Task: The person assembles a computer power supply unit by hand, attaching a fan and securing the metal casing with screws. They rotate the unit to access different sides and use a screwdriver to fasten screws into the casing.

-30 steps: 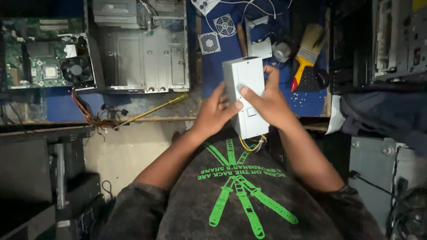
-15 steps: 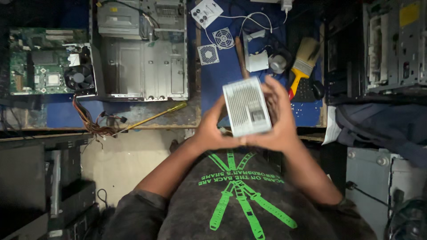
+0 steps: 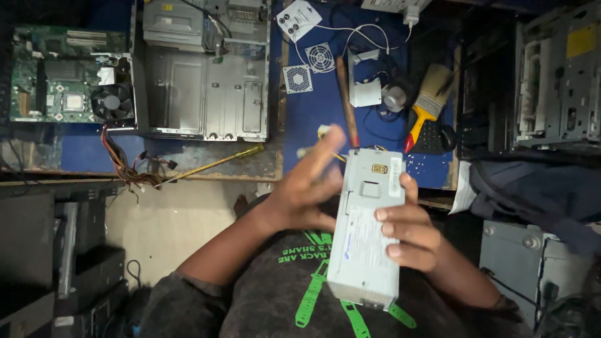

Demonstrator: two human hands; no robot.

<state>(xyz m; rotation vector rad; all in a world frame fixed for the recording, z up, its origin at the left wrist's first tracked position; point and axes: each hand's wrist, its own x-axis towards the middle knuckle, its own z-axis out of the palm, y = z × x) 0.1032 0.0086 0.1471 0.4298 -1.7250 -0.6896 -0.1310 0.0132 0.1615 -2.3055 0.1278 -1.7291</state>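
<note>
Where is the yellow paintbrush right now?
In the head view, the paintbrush lies on the blue bench top, upper right, just beyond the grey metal box, beside a small round part.

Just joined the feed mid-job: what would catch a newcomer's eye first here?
The long grey power supply box, held at centre over the person's lap: right hand grips its side, left hand blurred beside it. Behind, an open computer case and green motherboard lie at upper left; a yellow-handled brush at upper right.

Single head-worn view, looking steeply down over the person's chest, close to both hands, blue workbench (image 3: 313, 119) farther off across the top, floor at lower left, no second view.
</note>
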